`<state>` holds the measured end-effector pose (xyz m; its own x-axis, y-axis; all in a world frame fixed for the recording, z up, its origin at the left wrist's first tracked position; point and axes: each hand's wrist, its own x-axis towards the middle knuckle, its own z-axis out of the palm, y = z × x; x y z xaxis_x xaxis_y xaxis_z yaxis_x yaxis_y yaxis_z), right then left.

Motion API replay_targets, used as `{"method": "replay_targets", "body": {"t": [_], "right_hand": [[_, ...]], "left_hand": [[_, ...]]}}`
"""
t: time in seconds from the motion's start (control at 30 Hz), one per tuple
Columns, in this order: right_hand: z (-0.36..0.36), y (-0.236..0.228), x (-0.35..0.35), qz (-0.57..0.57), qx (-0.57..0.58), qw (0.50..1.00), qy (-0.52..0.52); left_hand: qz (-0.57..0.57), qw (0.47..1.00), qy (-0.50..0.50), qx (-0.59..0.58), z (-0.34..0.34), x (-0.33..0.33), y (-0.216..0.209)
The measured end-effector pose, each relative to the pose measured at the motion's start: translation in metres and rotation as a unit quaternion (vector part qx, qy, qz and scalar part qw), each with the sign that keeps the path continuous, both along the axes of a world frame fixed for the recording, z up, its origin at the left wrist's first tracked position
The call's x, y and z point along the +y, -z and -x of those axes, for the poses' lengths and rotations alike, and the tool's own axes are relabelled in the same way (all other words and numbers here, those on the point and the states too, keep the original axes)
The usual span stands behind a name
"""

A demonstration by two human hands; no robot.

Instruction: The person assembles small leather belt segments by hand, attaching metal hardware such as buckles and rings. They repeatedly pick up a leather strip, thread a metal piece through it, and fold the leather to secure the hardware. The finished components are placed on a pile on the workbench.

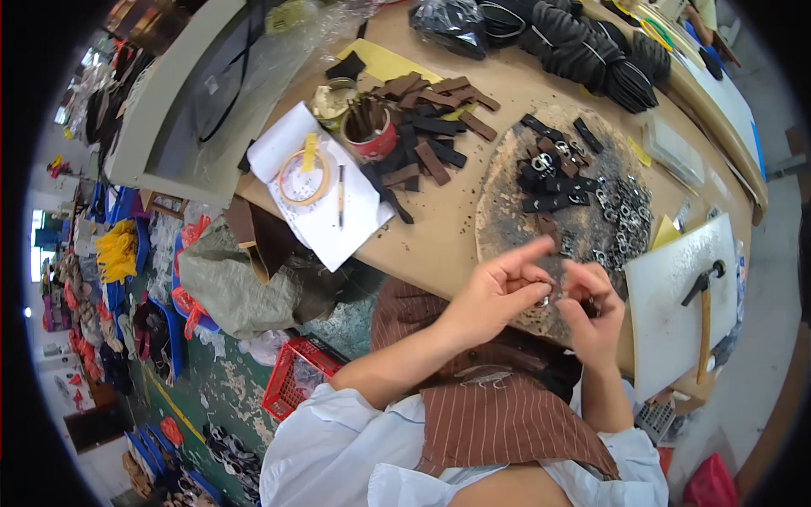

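My left hand point(497, 289) pinches a small shiny metal ring point(545, 299) between thumb and fingertips, its index finger stretched forward. My right hand point(598, 319) is close beside it, thumb and fingers curled together; what they hold, if anything, is hidden. Both hands are over the near edge of a round, worn board point(500, 203). Just beyond them on the board lie black and brown strap pieces point(556, 186), some with metal rings on them. A heap of loose metal rings point(621, 215) spreads over the board's right side.
A hammer point(704, 317) lies on a white slab point(655, 313) at right. Farther left are brown strips point(431, 160), a red tin point(372, 142), and papers point(338, 215) with a tape roll and pen. Black cord bundles point(574, 46) lie at the back. A red crate point(296, 376) stands below.
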<state>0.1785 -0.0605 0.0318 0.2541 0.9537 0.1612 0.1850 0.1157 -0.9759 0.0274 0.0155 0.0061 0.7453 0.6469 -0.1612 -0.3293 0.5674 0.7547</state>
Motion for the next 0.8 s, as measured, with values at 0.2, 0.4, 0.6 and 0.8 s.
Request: {"method": "replay_targets", "body": {"t": [0.2,0.4,0.6,0.8], "right_hand": [[-0.023,-0.020,0.014,0.088,-0.072,0.978,-0.176],[-0.023,-0.015,0.013,0.111,-0.022,0.968,-0.226],[-0.012,-0.009,0.003,0.026,-0.113,0.972,-0.204],[0.001,0.014,-0.002,-0.021,-0.109,0.993,-0.037]], "left_hand": [[-0.031,0.993,0.103,0.047,0.013,0.015,-0.012],[-0.038,0.986,0.149,0.071,0.020,0.015,-0.011],[-0.116,0.972,0.137,0.153,0.017,0.006,-0.016],[-0.126,0.982,0.039,0.134,0.018,0.019,-0.001]]}}
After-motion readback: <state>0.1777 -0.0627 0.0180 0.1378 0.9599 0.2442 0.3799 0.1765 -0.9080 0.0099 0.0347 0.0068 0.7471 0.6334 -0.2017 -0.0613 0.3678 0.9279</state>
